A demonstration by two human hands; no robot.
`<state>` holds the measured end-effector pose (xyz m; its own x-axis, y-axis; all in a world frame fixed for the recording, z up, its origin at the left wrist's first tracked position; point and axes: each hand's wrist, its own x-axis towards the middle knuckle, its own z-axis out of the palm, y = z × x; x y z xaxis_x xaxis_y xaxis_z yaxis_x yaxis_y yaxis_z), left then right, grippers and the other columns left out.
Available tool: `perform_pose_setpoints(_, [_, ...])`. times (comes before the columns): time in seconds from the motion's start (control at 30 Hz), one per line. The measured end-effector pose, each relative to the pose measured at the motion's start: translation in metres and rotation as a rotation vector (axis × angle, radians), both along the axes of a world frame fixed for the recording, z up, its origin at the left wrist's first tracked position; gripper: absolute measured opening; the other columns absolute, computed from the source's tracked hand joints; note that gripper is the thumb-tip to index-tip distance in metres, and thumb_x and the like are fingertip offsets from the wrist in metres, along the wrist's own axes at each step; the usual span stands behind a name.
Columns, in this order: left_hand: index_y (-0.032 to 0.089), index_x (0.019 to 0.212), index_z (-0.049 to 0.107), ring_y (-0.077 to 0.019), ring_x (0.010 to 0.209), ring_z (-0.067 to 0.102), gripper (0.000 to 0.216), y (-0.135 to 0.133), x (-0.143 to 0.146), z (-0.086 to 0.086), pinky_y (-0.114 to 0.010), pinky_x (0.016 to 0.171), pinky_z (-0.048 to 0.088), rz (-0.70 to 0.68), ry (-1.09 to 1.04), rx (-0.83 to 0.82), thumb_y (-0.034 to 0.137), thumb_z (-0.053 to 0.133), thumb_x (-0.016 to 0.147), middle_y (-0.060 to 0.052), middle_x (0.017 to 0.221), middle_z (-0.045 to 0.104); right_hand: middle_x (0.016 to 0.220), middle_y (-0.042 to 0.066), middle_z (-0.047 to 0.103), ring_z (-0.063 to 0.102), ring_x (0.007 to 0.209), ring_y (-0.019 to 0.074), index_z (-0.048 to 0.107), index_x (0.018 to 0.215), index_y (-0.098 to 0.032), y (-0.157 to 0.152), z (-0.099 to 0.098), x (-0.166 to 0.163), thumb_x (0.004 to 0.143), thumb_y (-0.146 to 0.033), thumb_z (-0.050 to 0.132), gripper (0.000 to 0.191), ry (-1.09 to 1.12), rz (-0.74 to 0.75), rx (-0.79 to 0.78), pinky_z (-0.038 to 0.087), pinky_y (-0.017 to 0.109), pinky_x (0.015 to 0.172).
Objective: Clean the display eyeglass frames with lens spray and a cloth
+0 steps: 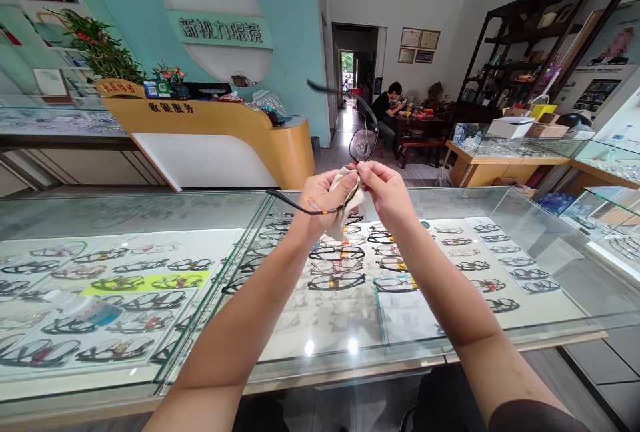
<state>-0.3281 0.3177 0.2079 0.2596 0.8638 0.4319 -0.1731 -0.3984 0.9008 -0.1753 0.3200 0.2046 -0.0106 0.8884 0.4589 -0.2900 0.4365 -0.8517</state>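
Above the glass counter I hold a pair of dark-framed eyeglasses (pixel 363 145) in both hands, turned so one lens stands upright. One temple arm reaches up and away; the other, with an orange mark, points left across my left wrist. My left hand (pixel 320 195) is closed on a pale cleaning cloth (pixel 341 227) folded about the nearer lens, which it mostly hides. With thumb and fingers, my right hand (pixel 387 193) pinches the frame near its middle, beside the cloth's edge.
Below my hands, a glass display case (pixel 320 325) holds rows of eyeglasses (pixel 337 281). A second case (pixel 115 239) adjoins it on the left. A wooden reception desk (pixel 295 145) stands beyond. At the back, a person (pixel 389 109) sits at a dark table (pixel 420 124).
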Motion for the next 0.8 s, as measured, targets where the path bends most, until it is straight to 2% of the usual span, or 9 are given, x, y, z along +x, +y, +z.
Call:
perform_pose_setpoints(0.07, [0.018,0.077,0.068,-0.0121,0.052,0.05,0.064,-0.001,0.003,0.0,-0.027,0.049,0.037,-0.005,0.024,0.011,0.08,0.083,0.085,-0.001,0.063,0.061,0.093,0.003,0.078,0.06,0.085,0.0174,0.08,0.084,-0.024,0.0,0.001,0.0,0.073,-0.073,0.093,0.052,-0.009,-0.037,0.011,0.051,0.032,0.08])
perform_pose_setpoints(0.17, [0.018,0.074,0.066,-0.0116,0.054,0.05,0.068,0.005,0.001,-0.002,-0.027,0.051,0.037,-0.043,0.04,0.017,0.084,0.082,0.084,-0.002,0.065,0.063,0.088,0.003,0.074,0.057,0.081,0.0167,0.081,0.087,-0.024,0.004,0.002,0.005,0.072,-0.076,0.092,0.055,0.006,-0.082,-0.015,0.048,0.032,0.076])
perform_pose_setpoints(0.33, [0.016,0.095,0.078,-0.0171,0.063,0.065,0.067,0.022,-0.013,-0.006,-0.028,0.058,0.052,-0.061,-0.011,-0.151,0.081,0.086,0.081,-0.006,0.077,0.076,0.082,0.0,0.069,0.045,0.074,0.0144,0.086,0.092,-0.023,0.007,0.007,0.021,0.08,-0.073,0.086,0.051,-0.064,-0.191,0.007,0.041,0.032,0.074])
perform_pose_setpoints(0.43, [0.015,0.107,0.081,-0.02,0.072,0.073,0.065,0.031,-0.021,-0.004,-0.03,0.064,0.059,-0.058,-0.115,-0.209,0.074,0.091,0.081,-0.009,0.089,0.082,0.086,0.002,0.075,0.051,0.079,0.0157,0.086,0.086,-0.022,0.002,0.013,0.027,0.079,-0.07,0.088,0.048,-0.165,-0.116,0.014,0.043,0.033,0.079])
perform_pose_setpoints(0.57, [0.014,0.11,0.081,-0.0227,0.089,0.08,0.061,0.034,-0.025,0.001,-0.03,0.077,0.065,-0.06,-0.237,-0.211,0.067,0.094,0.082,-0.012,0.1,0.085,0.088,0.004,0.079,0.061,0.087,0.019,0.087,0.083,-0.023,-0.003,0.013,0.026,0.079,-0.066,0.09,0.043,-0.238,-0.035,0.027,0.047,0.036,0.089])
perform_pose_setpoints(0.8, [0.014,0.115,0.08,-0.0235,0.088,0.08,0.06,0.021,-0.024,0.006,-0.031,0.072,0.064,-0.081,-0.238,-0.192,0.069,0.086,0.091,-0.011,0.097,0.084,0.094,0.006,0.083,0.068,0.095,0.0216,0.087,0.085,-0.023,-0.003,0.006,0.016,0.081,-0.064,0.09,0.041,-0.311,0.04,-0.009,0.05,0.037,0.096])
